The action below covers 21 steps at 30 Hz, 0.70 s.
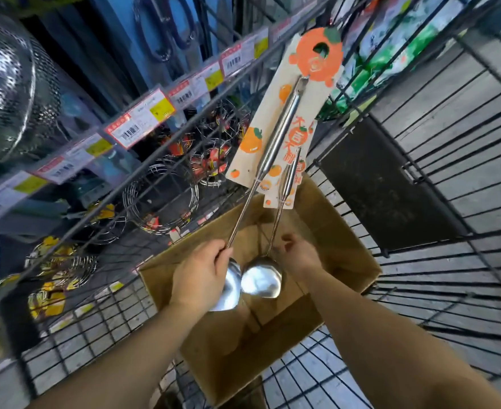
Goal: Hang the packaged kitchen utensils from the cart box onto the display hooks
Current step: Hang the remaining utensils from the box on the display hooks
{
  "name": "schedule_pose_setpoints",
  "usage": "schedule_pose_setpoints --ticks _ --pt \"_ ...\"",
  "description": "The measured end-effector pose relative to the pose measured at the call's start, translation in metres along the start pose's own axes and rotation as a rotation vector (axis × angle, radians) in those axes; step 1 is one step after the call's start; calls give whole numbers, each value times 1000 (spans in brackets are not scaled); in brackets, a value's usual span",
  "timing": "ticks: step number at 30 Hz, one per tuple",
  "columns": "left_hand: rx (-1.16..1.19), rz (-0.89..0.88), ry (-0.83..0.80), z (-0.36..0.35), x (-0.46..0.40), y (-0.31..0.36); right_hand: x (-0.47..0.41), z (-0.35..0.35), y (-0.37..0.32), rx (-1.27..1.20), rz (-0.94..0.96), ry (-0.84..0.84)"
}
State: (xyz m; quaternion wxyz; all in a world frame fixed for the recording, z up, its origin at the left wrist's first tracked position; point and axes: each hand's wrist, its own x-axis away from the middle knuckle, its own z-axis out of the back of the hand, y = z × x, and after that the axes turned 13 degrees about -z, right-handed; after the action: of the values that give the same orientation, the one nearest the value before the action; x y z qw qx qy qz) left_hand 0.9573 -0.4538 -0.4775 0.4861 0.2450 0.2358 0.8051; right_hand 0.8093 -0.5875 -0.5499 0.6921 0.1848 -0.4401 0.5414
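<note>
My left hand grips a steel ladle by the thin shaft just above its bowl, holding it raised with its orange-printed card uppermost. The card has a hang hole at its top. My right hand holds a second, smaller ladle near its bowl; the fingers are partly hidden behind it. Its own card sits lower, behind the first. Both ladles are over the open cardboard box in the wire cart.
To the left stands a shelf rail with price tags, wire racks below it and a perforated steel colander at upper left. Green packets lie beyond the cart's far wall. A black panel lines the cart.
</note>
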Motion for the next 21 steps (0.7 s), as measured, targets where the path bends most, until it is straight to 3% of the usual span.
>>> schedule_pose_setpoints --ticks 3,11,21 --pt "-1 -1 5 3 -3 -9 -16 -29 5 140 18 -84" --pt "34 8 60 11 -1 -17 -20 -49 6 -19 48 -35" --pt "72 -65 40 68 31 -5 91 -27 -1 95 113 138"
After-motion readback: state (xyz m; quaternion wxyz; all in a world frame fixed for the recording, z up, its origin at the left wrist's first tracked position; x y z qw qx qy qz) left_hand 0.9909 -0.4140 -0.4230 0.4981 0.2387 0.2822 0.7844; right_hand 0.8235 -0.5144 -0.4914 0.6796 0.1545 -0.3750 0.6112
